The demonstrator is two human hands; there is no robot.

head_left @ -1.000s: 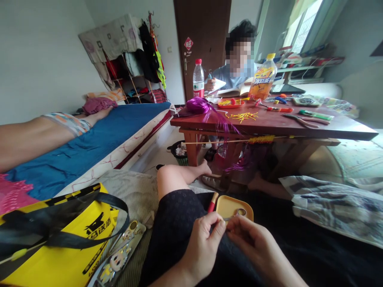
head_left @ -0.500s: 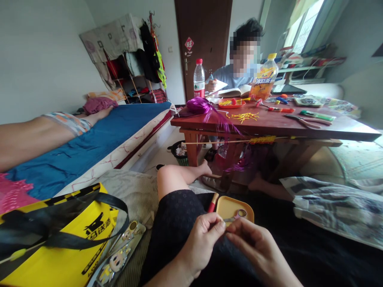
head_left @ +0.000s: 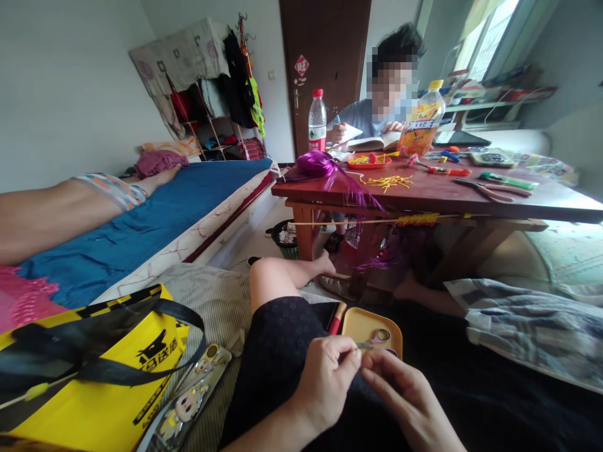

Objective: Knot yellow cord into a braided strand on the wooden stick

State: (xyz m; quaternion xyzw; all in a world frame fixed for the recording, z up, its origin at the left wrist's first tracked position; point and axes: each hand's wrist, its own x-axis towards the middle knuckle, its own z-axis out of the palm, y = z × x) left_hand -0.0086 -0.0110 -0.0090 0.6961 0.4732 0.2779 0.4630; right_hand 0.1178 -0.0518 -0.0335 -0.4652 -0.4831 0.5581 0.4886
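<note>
My left hand point(head_left: 328, 375) and my right hand point(head_left: 394, 384) meet over my lap, thumbs pinched against the forefingers. Whatever sits between the fingertips is too small to make out. Just beyond them, a yellow tray point(head_left: 351, 319) rests on the dark cloth. Scissors point(head_left: 379, 337) lie in it, their blades partly hidden behind my fingers. A red stick-like thing with a tan end point(head_left: 336, 319) leans at the tray's left side.
A red-brown table point(head_left: 330, 189) ahead bears purple strands point(head_left: 320, 168), yellow pieces point(head_left: 390, 182), pliers point(head_left: 487, 188) and bottles. Behind it a person point(head_left: 362, 116) holds a pen over a book. At left stand a yellow bag point(head_left: 103, 389) and a bed point(head_left: 188, 207) with someone lying on it.
The view has shifted slightly, so most things sit a little further right. My hands stay pinched together. The person across the table now has a second hand showing at the book.
</note>
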